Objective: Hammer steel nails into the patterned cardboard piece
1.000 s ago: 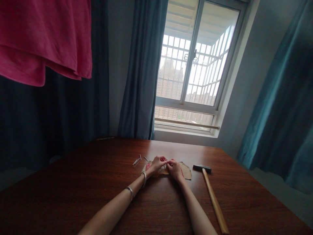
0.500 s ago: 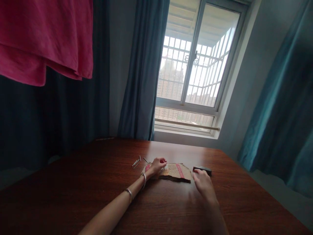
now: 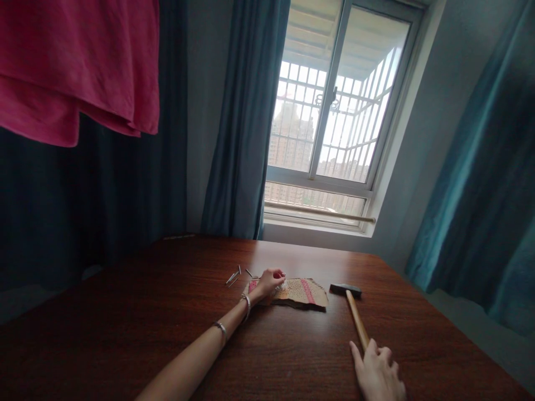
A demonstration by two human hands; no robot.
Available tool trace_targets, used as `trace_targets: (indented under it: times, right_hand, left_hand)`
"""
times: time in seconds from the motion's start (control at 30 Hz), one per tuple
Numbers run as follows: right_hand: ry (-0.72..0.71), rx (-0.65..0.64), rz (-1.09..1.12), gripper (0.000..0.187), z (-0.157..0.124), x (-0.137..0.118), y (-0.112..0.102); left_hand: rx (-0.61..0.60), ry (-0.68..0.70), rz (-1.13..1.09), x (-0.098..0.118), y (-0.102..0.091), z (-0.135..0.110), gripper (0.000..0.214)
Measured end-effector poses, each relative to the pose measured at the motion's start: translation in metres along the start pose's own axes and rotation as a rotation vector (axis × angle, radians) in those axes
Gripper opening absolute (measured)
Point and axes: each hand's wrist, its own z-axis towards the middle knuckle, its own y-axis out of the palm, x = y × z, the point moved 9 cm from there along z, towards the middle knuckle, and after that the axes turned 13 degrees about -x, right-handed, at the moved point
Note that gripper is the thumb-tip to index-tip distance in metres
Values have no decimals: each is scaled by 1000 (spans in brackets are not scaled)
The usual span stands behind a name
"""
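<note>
A hammer (image 3: 356, 314) with a dark head and wooden handle lies on the table to the right. The end of its handle runs into my right hand (image 3: 378, 372), whose fingers curl over it while the thumb sticks out to the left. My left hand (image 3: 271, 283) is pinched closed above a piece of cardboard (image 3: 317, 303). What its fingertips hold is too small to make out. The cardboard has a torn front edge, many small holes and pink strips. My left hand and wrist cover part of it.
Several thin metal rods (image 3: 234, 275) lie on the brown wooden table (image 3: 167, 317), left of the cardboard. A pink cloth (image 3: 83, 72) hangs at the upper left. Behind the table are a blue curtain (image 3: 246, 122) and a barred window (image 3: 334, 111).
My right hand has moved back toward me, from beside the hammer's head to the end of its handle. The hammer's head and handle now show. My left hand stays in place.
</note>
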Motion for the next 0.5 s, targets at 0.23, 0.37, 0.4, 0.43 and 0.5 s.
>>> trace_targets:
  times: [0.23,0.37,0.4,0.43,0.5]
  right_hand:
    - [-171,-161,57,36,11,-1,16]
    - [-170,-336,377,25,24,15,35]
    - [-159,-337,472,23,27,19,35]
    - [-150,-336,582,22,28,22,34]
    - [-156,-384,882,22,26,20,31]
  left_hand:
    - [-7,-5,-6,0,1,0,25]
    - [3,-4,15,1,0,-1,26]
    - [9,1,22,1,-1,-1,27]
    - [13,5,29,1,-1,-1,27]
    - [14,7,37,1,-1,0,27]
